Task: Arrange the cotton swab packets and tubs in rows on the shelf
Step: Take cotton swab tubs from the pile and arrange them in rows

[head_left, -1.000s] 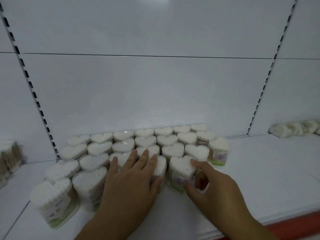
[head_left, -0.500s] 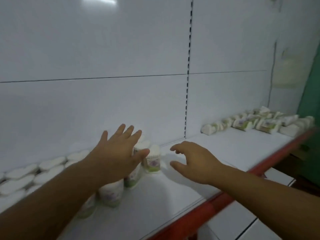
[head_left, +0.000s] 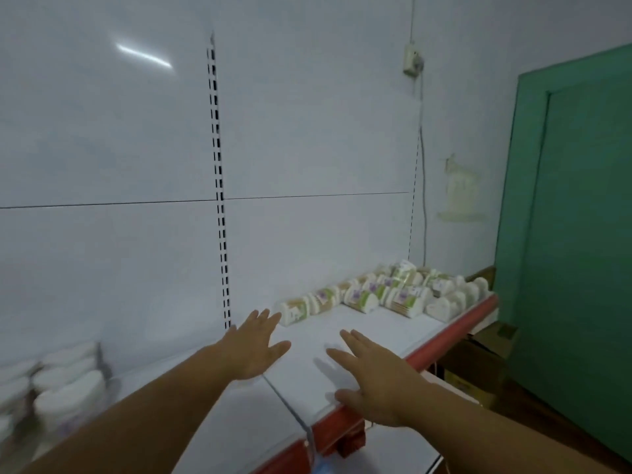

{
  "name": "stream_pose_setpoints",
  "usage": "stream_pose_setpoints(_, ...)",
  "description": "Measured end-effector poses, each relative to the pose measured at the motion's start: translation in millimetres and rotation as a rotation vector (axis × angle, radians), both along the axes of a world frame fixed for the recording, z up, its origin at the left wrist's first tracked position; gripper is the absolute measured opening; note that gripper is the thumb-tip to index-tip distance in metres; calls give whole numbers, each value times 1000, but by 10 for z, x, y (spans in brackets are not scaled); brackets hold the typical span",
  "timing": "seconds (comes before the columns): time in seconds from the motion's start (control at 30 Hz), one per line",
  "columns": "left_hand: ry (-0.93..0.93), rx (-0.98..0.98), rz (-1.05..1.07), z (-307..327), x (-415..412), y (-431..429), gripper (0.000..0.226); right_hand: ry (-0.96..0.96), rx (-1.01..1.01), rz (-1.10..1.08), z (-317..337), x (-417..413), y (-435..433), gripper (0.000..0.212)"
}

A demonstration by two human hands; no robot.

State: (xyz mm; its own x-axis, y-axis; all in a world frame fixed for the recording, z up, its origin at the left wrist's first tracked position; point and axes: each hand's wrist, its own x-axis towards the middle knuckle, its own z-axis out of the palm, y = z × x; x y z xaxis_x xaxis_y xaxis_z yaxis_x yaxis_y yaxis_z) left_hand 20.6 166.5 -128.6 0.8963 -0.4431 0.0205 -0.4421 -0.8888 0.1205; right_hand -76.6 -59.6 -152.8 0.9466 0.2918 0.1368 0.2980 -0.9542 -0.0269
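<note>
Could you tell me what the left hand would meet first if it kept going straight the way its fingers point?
Probably the nearest toppled swab tub, lying just beyond the left hand fingertips on the shelf; depth is hard to judge.

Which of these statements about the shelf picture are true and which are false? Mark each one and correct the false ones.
1. Both hands are empty. True: the left hand and the right hand are open with fingers spread, holding nothing.
2. The jumbled pile of packets lies at the far right end of the shelf. True.
3. The door on the right is red. False: it is green; the red part is the shelf's front edge.
4. The right hand is gripping a packet from the pile. False: it is over bare shelf, apart from the pile.
5. The white tubs stand at the left of the view. True, though blurred.
</note>
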Motion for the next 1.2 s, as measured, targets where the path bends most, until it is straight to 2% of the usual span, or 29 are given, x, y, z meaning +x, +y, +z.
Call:
stream_pose_setpoints(0.13, 24, -33, 19, -268, 291, -281, 75, 30, 57, -48, -80, 158, -380, 68)
stream_pose_setpoints(0.23, -50, -88, 32, -349, 620, -430, 86, -44, 150, -62, -105, 411, -504, 59)
stream_pose_setpoints(0.4, -235, -474, 173, -584, 1186, -674, 80, -249, 93, 55, -216, 982, -564, 38)
stream_pose_setpoints(0.47, -274, -605, 240, -704, 1312, -743, 73, -294, 64, 110, -198, 1249, -592, 42)
stream_pose_setpoints(0.57, -334, -701, 264, -810, 1443, -772, 62, -365, 1, 47, -201, 1713, -626, 60)
stream_pose_setpoints(0.7, -255, -893, 243, -812, 1467, -720, 44, -419, -6, 19, -226, 2286, -572, 71)
stream_pose_setpoints(0.9, 111, -1569, 357, -759, 1555, -572, 36, -419, 69, 176, -300, 2734, -467, 67)
stream_pose_setpoints(1.03, 288, -1661, 363, -682, 1546, -516, 35, -427, 261, 240, -363, 2770, -475, 58)
stream_pose_setpoints(1.13, 289, -1702, 447, -563, 1478, -525, 14, -370, 463, 299, -402, 2767, -464, 58)
stream_pose_setpoints(1.2, 286, -1786, 492, -478, 1411, -565, 26, -322, 586, 349, -393, 2732, -440, 60)
